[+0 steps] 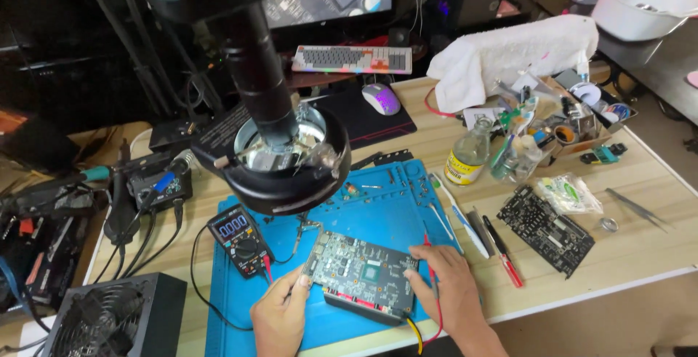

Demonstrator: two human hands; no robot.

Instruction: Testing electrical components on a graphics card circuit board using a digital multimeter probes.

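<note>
A bare graphics circuit board (361,271) lies on the blue work mat (389,211) near the table's front edge. My left hand (282,313) grips the board's left edge, thumb on top, with a black probe lead by its fingers. My right hand (452,288) rests at the board's right edge and holds a red multimeter probe (430,266), tip down on the board. A black multimeter (240,238) with a lit display sits on the mat to the left, its leads running toward my hands.
A microscope head with ring light (280,150) hangs over the mat. A second black circuit board (547,227), tweezers (636,206), pens, a bottle (467,153) and a cluttered parts tray lie to the right. A power supply (109,317) and soldering station (156,182) stand on the left.
</note>
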